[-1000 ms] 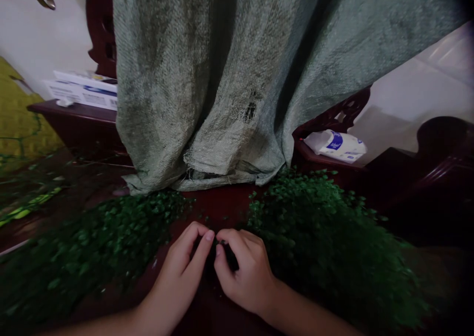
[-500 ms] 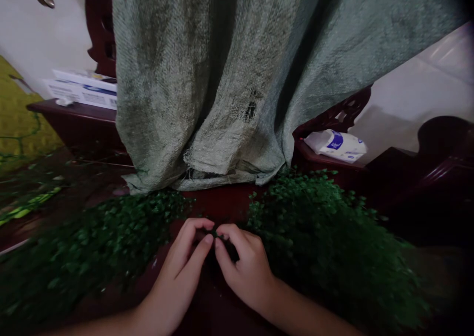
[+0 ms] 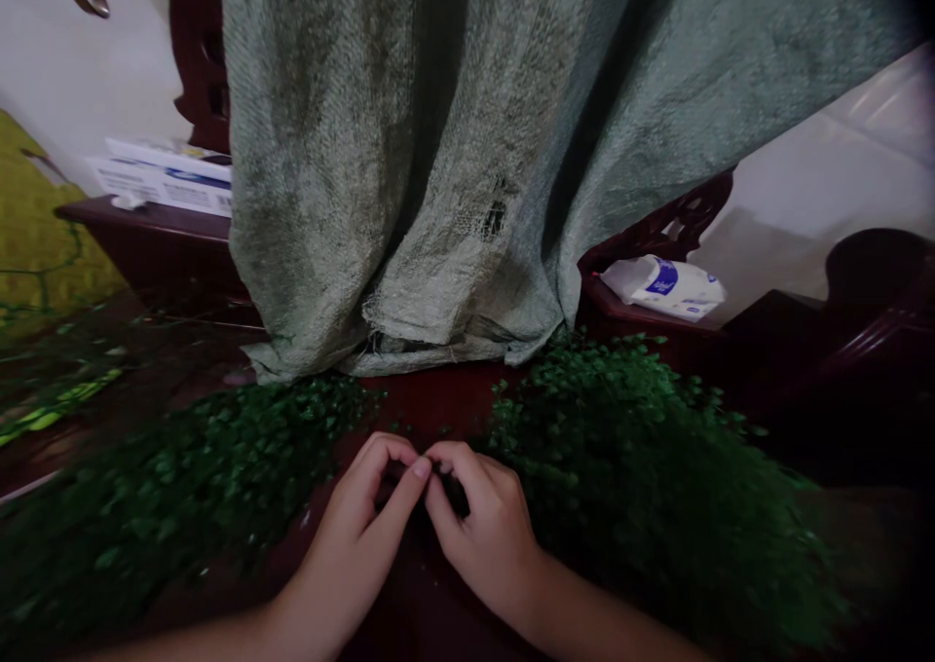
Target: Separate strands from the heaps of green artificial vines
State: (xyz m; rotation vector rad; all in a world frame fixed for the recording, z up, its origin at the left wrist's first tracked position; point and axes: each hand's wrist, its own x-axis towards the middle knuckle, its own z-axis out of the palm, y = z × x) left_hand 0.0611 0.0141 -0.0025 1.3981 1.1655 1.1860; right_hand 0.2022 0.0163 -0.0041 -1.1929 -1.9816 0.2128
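Observation:
My left hand point(image 3: 374, 511) and my right hand point(image 3: 486, 511) meet at the fingertips, low in the middle of the head view. Thumb and forefinger are pinched on each hand. Whatever they hold is too small and too hidden to make out. To the left lies a heap of small-leaved green plastic-looking foliage point(image 3: 197, 477). A larger heap of the same foliage point(image 3: 643, 477) lies to the right. Beneath and between the heaps runs a dark red wooden surface point(image 3: 430, 399).
A grey-green woven sack point(image 3: 409, 204) hangs down behind the hands, frayed with a hole. A white box point(image 3: 165, 180) sits on a wooden ledge at left, and a tissue pack point(image 3: 679, 287) at right. A yellow sack point(image 3: 44, 234) stands at the far left.
The left thumb and forefinger have closed together and now touch the right fingertips. A little green showed between the hands before. The heaps and sack have stayed put.

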